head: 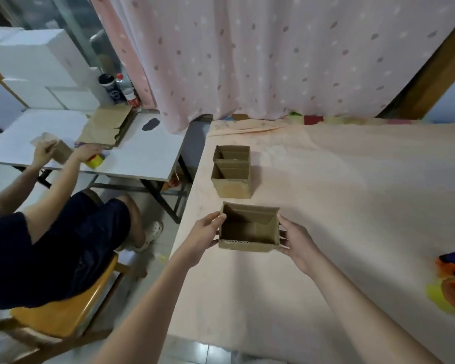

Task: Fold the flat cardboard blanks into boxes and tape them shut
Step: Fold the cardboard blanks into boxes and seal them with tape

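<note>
An open-topped cardboard box (248, 233) sits low on the peach-covered surface (352, 195), its inside flaps showing. My left hand (204, 232) grips its left wall, thumb on the rim. My right hand (297, 241) holds its right wall, fingers curled round the corner. Just beyond it stand two more folded cardboard boxes (231, 170), open at the top and pressed against each other.
At the left a seated person works at a white table (147, 156) with flat cardboard blanks (104, 127), a small box and a yellow tape roll (95, 161). A pink curtain (273, 56) hangs behind. Coloured tape rolls (452, 282) lie at the right edge.
</note>
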Available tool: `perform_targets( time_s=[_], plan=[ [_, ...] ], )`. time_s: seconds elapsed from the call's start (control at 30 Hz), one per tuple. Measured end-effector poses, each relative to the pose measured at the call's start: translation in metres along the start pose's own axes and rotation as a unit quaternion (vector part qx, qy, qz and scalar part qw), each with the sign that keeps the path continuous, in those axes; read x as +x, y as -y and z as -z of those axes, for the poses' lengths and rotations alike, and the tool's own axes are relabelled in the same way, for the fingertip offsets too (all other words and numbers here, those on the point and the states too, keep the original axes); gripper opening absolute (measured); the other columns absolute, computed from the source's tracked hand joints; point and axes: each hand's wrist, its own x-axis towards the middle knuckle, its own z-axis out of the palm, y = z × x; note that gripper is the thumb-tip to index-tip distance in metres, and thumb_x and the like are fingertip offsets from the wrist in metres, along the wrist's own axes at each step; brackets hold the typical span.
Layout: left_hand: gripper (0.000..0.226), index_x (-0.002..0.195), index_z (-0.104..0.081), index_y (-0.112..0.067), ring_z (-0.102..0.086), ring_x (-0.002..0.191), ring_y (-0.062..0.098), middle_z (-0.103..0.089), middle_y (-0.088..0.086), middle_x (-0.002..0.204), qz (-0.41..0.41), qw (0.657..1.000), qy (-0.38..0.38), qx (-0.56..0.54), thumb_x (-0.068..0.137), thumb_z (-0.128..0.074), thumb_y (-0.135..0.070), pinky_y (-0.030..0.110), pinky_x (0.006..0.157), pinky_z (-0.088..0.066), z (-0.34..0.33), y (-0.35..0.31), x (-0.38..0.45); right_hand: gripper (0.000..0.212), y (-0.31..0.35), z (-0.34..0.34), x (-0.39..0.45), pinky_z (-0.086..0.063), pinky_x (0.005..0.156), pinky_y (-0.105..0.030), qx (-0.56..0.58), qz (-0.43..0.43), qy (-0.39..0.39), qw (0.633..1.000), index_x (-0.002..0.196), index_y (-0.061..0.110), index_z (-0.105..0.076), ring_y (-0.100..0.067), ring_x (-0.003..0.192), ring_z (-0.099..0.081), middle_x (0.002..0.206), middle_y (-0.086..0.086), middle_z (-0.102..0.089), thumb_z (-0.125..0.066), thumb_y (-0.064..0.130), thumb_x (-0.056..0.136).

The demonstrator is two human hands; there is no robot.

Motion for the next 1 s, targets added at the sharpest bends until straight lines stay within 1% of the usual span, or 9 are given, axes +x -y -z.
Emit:
perform_targets(
  time_s=[0.07,0.13,0.3,0.43,0.63,0.7,0.8,0.93,1.0],
  plan=[
    [0.046,0.141,-0.049,-0.025,-0.059,0.114,0.017,-0.061,-0.007,0.123,0.012,1.0,0.002,-0.009,0.099,-0.056,-0.043,0.043,0.106,-0.048,0.009,-0.007,0.019,0.037,0.006,-0.008,0.018,-0.055,0.091,-0.036,0.001,-0.009,-0.012,1.0,0.117,0.021,-0.072,-0.024,0.103,-0.07,0.11,-0.003,-0.076,-0.057,0.049,0.098],
    [0.048,0.141,-0.049,-0.024,-0.059,0.116,0.019,-0.06,-0.006,0.127,0.027,1.0,0.001,-0.011,0.098,-0.058,-0.043,0.044,0.107,-0.047,0.017,-0.011,0.036,0.038,0.012,-0.015,0.032,-0.055,0.092,-0.036,0.0,-0.017,-0.015,1.0,0.118,0.021,-0.071,-0.024,0.104,-0.07,0.112,-0.003,-0.075,-0.058,0.049,0.098],
    [0.041,0.137,-0.052,-0.027,-0.06,0.112,0.013,-0.062,-0.012,0.119,0.036,0.999,0.002,-0.024,0.099,-0.057,-0.042,0.041,0.105,-0.048,0.035,-0.021,0.064,0.032,0.028,-0.041,0.055,-0.055,0.087,-0.033,0.003,-0.012,-0.034,0.999,0.116,0.023,-0.07,-0.022,0.101,-0.07,0.11,-0.002,-0.075,-0.058,0.047,0.098],
    [0.042,0.136,-0.056,-0.026,-0.062,0.114,0.016,-0.066,-0.008,0.123,0.047,0.998,0.0,-0.031,0.097,-0.059,-0.042,0.038,0.101,-0.05,0.054,-0.024,0.093,0.037,0.037,-0.058,0.077,-0.057,0.086,-0.032,-0.002,-0.023,-0.041,0.999,0.119,0.021,-0.069,-0.022,0.102,-0.071,0.113,-0.003,-0.074,-0.06,0.048,0.097],
    [0.039,0.136,-0.056,-0.028,-0.061,0.117,0.019,-0.065,-0.005,0.125,0.054,0.998,0.013,-0.042,0.098,-0.059,-0.039,0.046,0.106,-0.047,0.071,-0.02,0.132,0.031,0.041,-0.079,0.097,-0.054,0.074,-0.024,-0.021,-0.021,-0.071,0.997,0.118,0.022,-0.065,-0.016,0.101,-0.069,0.113,0.0,-0.072,-0.057,0.045,0.099],
    [0.04,0.138,-0.055,-0.027,-0.06,0.118,0.021,-0.064,-0.003,0.128,0.064,0.997,0.023,-0.041,0.099,-0.058,-0.037,0.046,0.107,-0.046,0.075,-0.018,0.144,0.032,0.04,-0.084,0.106,-0.053,0.073,-0.023,-0.027,-0.025,-0.081,0.996,0.121,0.023,-0.064,-0.015,0.103,-0.067,0.115,0.001,-0.071,-0.056,0.045,0.1],
    [0.044,0.143,-0.051,-0.023,-0.058,0.121,0.022,-0.061,0.001,0.134,0.073,0.996,0.051,-0.032,0.101,-0.056,-0.035,0.045,0.108,-0.045,0.078,-0.014,0.158,0.032,0.039,-0.09,0.116,-0.053,0.075,-0.025,-0.03,-0.043,-0.107,0.993,0.122,0.023,-0.062,-0.013,0.101,-0.065,0.111,0.005,-0.069,-0.057,0.045,0.1],
    [0.046,0.146,-0.045,-0.018,-0.055,0.121,0.024,-0.056,0.005,0.136,0.077,0.995,0.055,-0.026,0.103,-0.053,-0.029,0.046,0.109,-0.044,0.084,-0.013,0.171,0.042,0.034,-0.094,0.134,-0.053,0.096,-0.036,-0.036,-0.062,-0.115,0.991,0.132,0.021,-0.059,-0.021,0.113,-0.062,0.122,0.0,-0.067,-0.057,0.047,0.099],
    [0.048,0.148,-0.045,-0.018,-0.054,0.125,0.026,-0.056,0.007,0.139,0.076,0.996,0.049,-0.029,0.102,-0.054,-0.029,0.047,0.109,-0.044,0.086,-0.012,0.179,0.039,0.034,-0.095,0.141,-0.051,0.099,-0.037,-0.035,-0.067,-0.118,0.99,0.129,0.022,-0.058,-0.022,0.114,-0.061,0.123,0.0,-0.066,-0.057,0.047,0.099]
  ],
)
